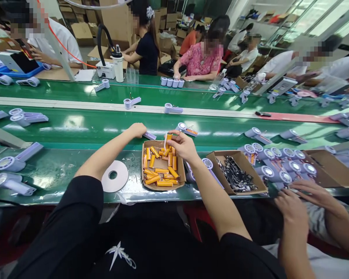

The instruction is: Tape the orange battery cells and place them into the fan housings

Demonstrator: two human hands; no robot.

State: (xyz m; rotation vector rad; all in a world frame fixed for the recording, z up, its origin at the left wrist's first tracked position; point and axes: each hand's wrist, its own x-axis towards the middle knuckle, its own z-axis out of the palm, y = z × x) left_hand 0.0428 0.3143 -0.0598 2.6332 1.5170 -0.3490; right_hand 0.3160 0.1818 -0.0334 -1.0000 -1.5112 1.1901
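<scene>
My left hand (137, 130) is closed over the head end of a lavender handheld fan (150, 136) at the near side of the green belt; only its handle shows. Between the fingertips of my right hand (184, 146) is an orange cylindrical battery (169, 138), upright, with a white strip along its side. Right below it, a cardboard box (164, 188) holds several more orange batteries (162, 171). To the box's left lies a flat white roll of tape (105, 180). Just past my right hand, another fan (191, 132) with orange wires rests on the belt.
A cardboard box of small black parts (241, 176) stands right of my forearm. Many fan bodies (292, 166) cluster beyond it, near a co-worker's hands (296, 201). Two fans (11, 163) lie at the left. Other people sit across the green conveyor belt (99, 126).
</scene>
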